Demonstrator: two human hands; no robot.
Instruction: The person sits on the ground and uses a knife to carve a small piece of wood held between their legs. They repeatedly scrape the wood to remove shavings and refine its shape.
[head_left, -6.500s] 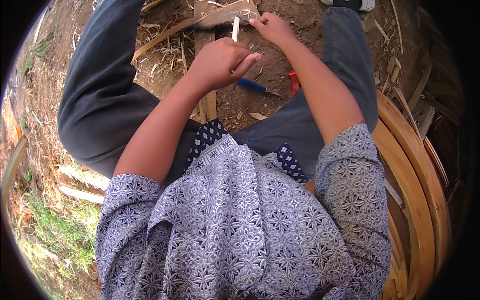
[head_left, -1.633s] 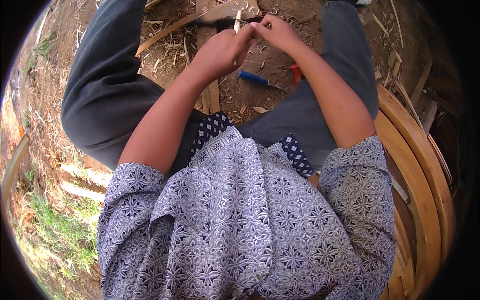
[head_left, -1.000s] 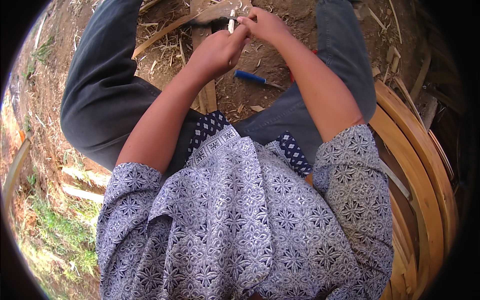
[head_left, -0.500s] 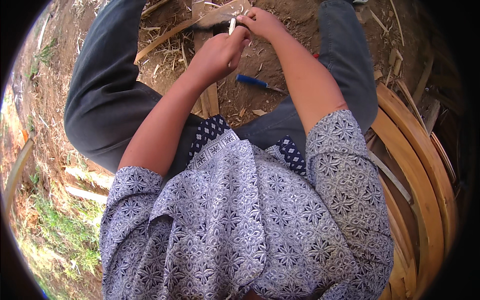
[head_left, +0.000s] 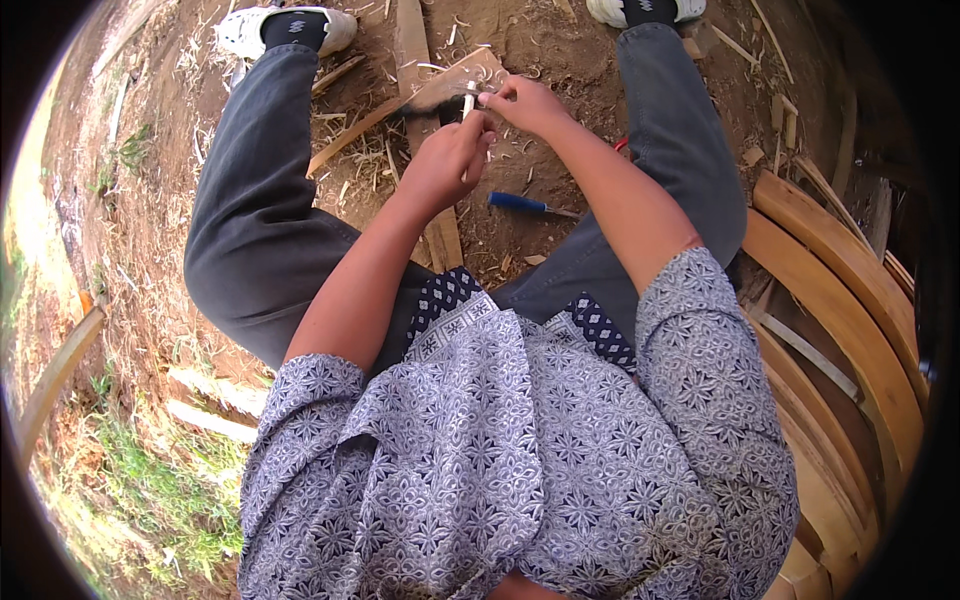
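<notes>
The left hand [head_left: 447, 163] is closed around a slim, pale wooden stick [head_left: 470, 98], whose upper end rises past the curled fingers, tilted a little off upright. The right hand [head_left: 532, 106] is just beside that end, its fingers bent and the tips of thumb and forefinger drawn close together next to the stick; blur there leaves it impossible to tell what they grip. The hands are near each other but apart. A dark, blurred strip [head_left: 428, 104] shows left of the stick, too smeared to identify.

Beyond the stick, a light-brown board [head_left: 366, 127] lies slantwise, its wider end behind the stick and the fingertips, crossing a long plank [head_left: 411, 36] on the bare earth. Thin shavings are scattered around both. Nearer the body, a tool with a blue handle [head_left: 517, 203] and a thin metal shank lies on the ground between the legs. A small red object [head_left: 621, 145] shows only in part beside the right leg.

The legs, in dark grey trousers [head_left: 255, 215], are spread to either side, with white shoes [head_left: 240, 33] on the feet. Farther out, long curved timbers [head_left: 838, 288] are stacked at the right, while green grass [head_left: 160, 485] and a bent wooden piece [head_left: 62, 378] lie at the left.
</notes>
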